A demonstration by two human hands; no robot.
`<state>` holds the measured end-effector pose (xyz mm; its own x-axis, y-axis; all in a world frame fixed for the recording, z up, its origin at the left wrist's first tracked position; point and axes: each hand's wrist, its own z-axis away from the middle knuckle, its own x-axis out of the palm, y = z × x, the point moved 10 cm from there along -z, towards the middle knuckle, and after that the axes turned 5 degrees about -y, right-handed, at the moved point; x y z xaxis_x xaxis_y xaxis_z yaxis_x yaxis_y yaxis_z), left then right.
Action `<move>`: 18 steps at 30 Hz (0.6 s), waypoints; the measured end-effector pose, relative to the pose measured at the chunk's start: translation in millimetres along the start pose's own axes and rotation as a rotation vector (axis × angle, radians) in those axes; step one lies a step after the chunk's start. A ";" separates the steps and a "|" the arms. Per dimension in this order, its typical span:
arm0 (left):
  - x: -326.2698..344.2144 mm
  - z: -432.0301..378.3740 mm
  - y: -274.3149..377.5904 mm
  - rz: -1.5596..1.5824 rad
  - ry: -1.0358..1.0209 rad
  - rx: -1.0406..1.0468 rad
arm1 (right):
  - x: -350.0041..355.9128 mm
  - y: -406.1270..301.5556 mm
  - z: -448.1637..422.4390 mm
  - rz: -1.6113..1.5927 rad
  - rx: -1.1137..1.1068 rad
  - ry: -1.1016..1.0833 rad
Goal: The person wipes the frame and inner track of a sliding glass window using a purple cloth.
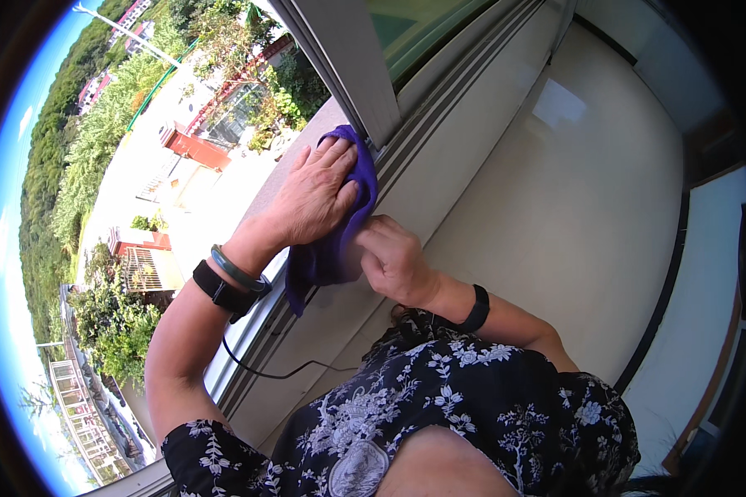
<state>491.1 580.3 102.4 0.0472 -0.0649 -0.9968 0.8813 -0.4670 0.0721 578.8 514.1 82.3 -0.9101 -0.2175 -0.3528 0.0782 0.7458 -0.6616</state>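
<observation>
A purple cloth (365,177) is draped over the sill at the foot of the grey window frame post (363,81). My left hand (320,192) presses it down from above, fingers stretched forward and thumb bent along its right side. Part of the cloth hangs back toward me over the sliding-window track (432,121). My right hand (401,258), fingers curled, grips the cloth's near right edge; some blur there hides the fingertips. A green bangle (233,270) and a black band circle my left wrist, and another black band (475,309) my right.
A thin black cable (267,374) crosses the track below my left forearm. Window glass (416,31) stands beyond the post. Indoors to the right lies a shiny tiled floor (553,205). Outside on the left are an outer ledge (286,164), a bright yard and red-topped gateposts (193,146).
</observation>
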 end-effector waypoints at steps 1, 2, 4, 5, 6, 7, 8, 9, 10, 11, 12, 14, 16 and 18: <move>-2.9 -4.2 1.0 -0.001 0.004 0.013 | -1.0 0.1 -0.4 0.011 0.022 0.006; -3.3 -9.2 7.1 0.045 -0.022 0.066 | -1.9 0.4 -0.7 0.021 0.043 0.013; -8.7 -16.1 18.0 0.124 0.031 0.152 | -7.4 4.6 1.4 0.065 0.055 0.001; -11.1 -16.3 18.8 0.130 0.044 0.161 | -10.5 7.2 2.0 0.092 0.070 -0.008; -13.3 -16.3 21.5 0.120 0.040 0.202 | -16.2 8.1 1.2 0.109 0.074 -0.004; -16.2 -15.0 23.8 0.111 0.035 0.242 | -19.0 7.2 -0.9 0.129 0.060 -0.033; -20.0 -6.9 27.1 0.075 0.029 0.280 | -20.6 6.0 -1.9 0.149 0.046 -0.062; -20.8 -1.3 27.5 0.075 0.029 0.300 | -21.4 7.3 -0.2 0.163 0.053 -0.050; -14.7 1.1 23.5 0.072 -0.030 0.267 | -21.3 7.7 1.5 0.167 0.056 -0.037; -9.4 0.6 21.4 0.069 -0.089 0.234 | -21.4 8.5 2.9 0.172 0.059 -0.023; -4.7 -0.6 20.7 0.073 -0.201 0.146 | -19.1 7.8 3.1 0.178 0.061 -0.017; 7.2 -1.9 17.9 0.093 -0.098 0.170 | -18.9 5.7 3.2 0.185 0.045 0.020; 6.0 -7.5 16.5 0.092 -0.094 0.154 | -18.8 11.6 5.8 0.187 0.070 0.053; 3.2 -13.3 17.9 0.099 -0.114 0.149 | -21.6 17.6 6.8 0.181 0.096 0.079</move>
<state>513.2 583.4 100.0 0.0692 -0.2122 -0.9748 0.7954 -0.5780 0.1823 602.6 527.7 73.8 -0.9065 -0.0321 -0.4211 0.2786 0.7039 -0.6534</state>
